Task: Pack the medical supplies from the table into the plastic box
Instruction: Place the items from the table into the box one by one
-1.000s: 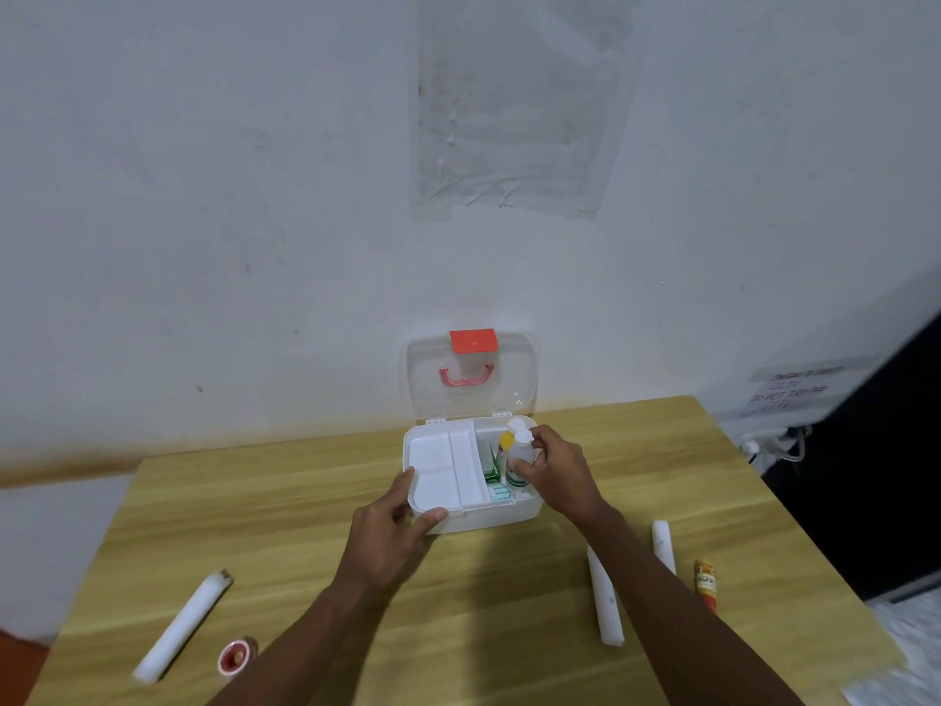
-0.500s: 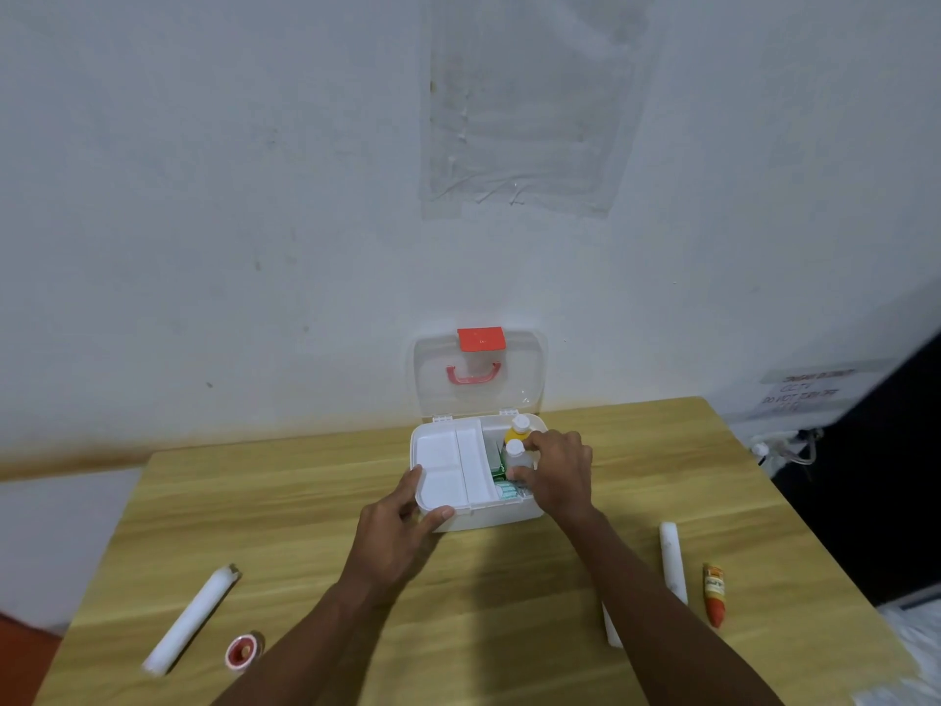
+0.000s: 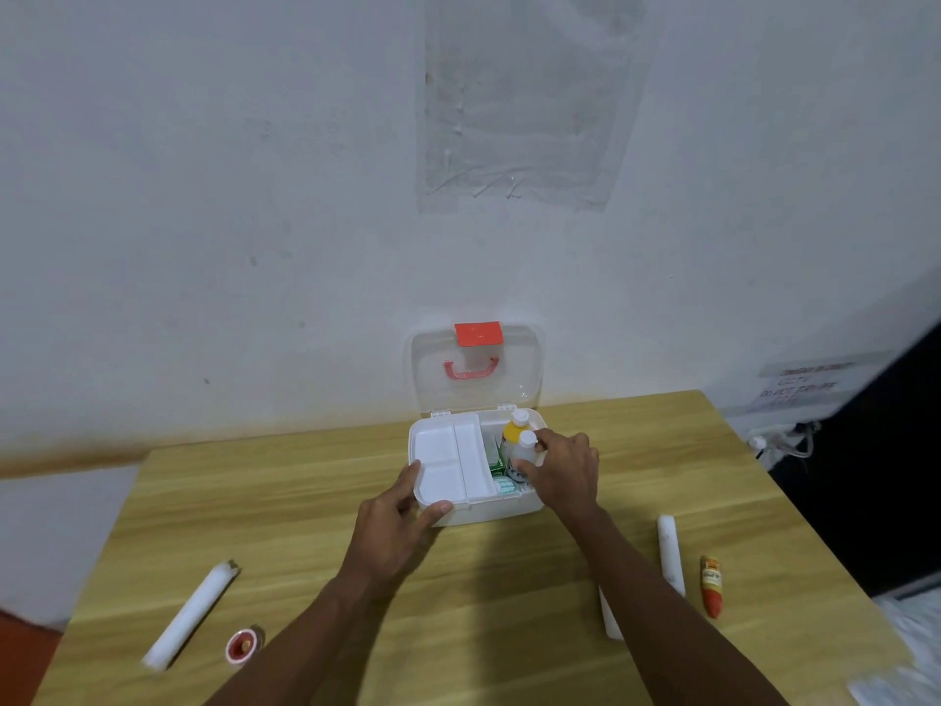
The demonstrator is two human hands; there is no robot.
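The white plastic box [image 3: 483, 512] stands open on the wooden table, its clear lid [image 3: 476, 369] with red latch upright against the wall. My left hand [image 3: 394, 522] grips the box's front left corner. My right hand [image 3: 562, 468] is shut on a small white bottle [image 3: 524, 453] standing inside the right compartment, next to a yellow bottle [image 3: 513, 429] and green packets [image 3: 496, 463]. A white tray insert [image 3: 443, 458] fills the left half.
On the table lie a white roll [image 3: 191, 616] and a red tape roll [image 3: 243, 644] at the front left. Two white rolls, one whole [image 3: 669, 552] and one part-hidden by my arm [image 3: 609, 616], and an orange tube [image 3: 710, 586] lie at the right. Wall right behind the box.
My right hand has lowered the white bottle into the right compartment beside the yellow bottle. The left hand stays on the box's corner. The camera shifted slightly.
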